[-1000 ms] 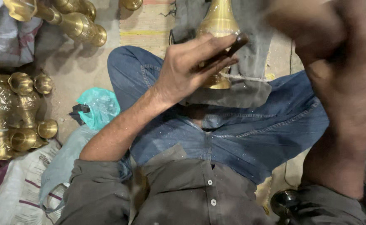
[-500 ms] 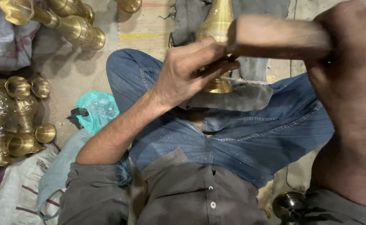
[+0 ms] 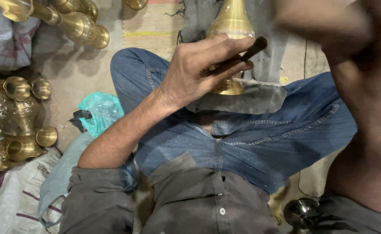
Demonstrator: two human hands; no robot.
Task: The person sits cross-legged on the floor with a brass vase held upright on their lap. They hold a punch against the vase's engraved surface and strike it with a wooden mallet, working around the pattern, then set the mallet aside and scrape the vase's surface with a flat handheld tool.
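The brass vase in front of the person is polished yellow metal with a soft gloss, and the vases lying at the top left and the embossed ones standing at the left share that shine — the standing ones with relief-worked, rougher-looking surfaces. The rod held in the left hand is dark and matt, possibly iron or wood — too blurred to tell. The jeans are matt blue denim flecked with fine glittering dust, the shirt dull grey cloth, the bag thin crinkled teal plastic, the floor rough and dusty.
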